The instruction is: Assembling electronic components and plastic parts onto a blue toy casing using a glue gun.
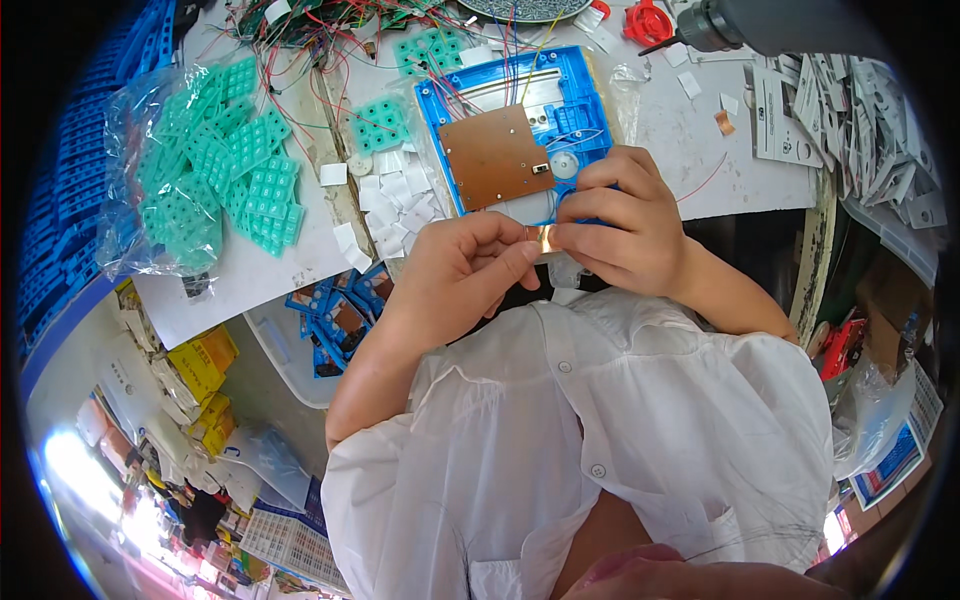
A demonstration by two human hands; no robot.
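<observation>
Both hands meet at the near edge of a blue plastic casing (603, 105). My left hand (450, 268) is closed, thumb and forefinger pinching one side of a small shiny copper-coloured piece (545, 239). My right hand (628, 222) grips the other side of that piece, its fingers bent over the casing's near right corner. Inside the casing lies a brown circuit board (490, 160) with a small slide switch, and a white round wheel (565, 165) sits beside it. Thin coloured wires run from the casing toward the back. Fingertips hide part of the copper-coloured piece.
Green rubber keypads (270, 190) lie left, partly in a clear bag. White squares (392, 205) are scattered beside the casing. A power screwdriver (715, 25) points in from the back right, near stacked white cards (800, 110). Below the table's left edge, a tub (275, 340) holds blue casings.
</observation>
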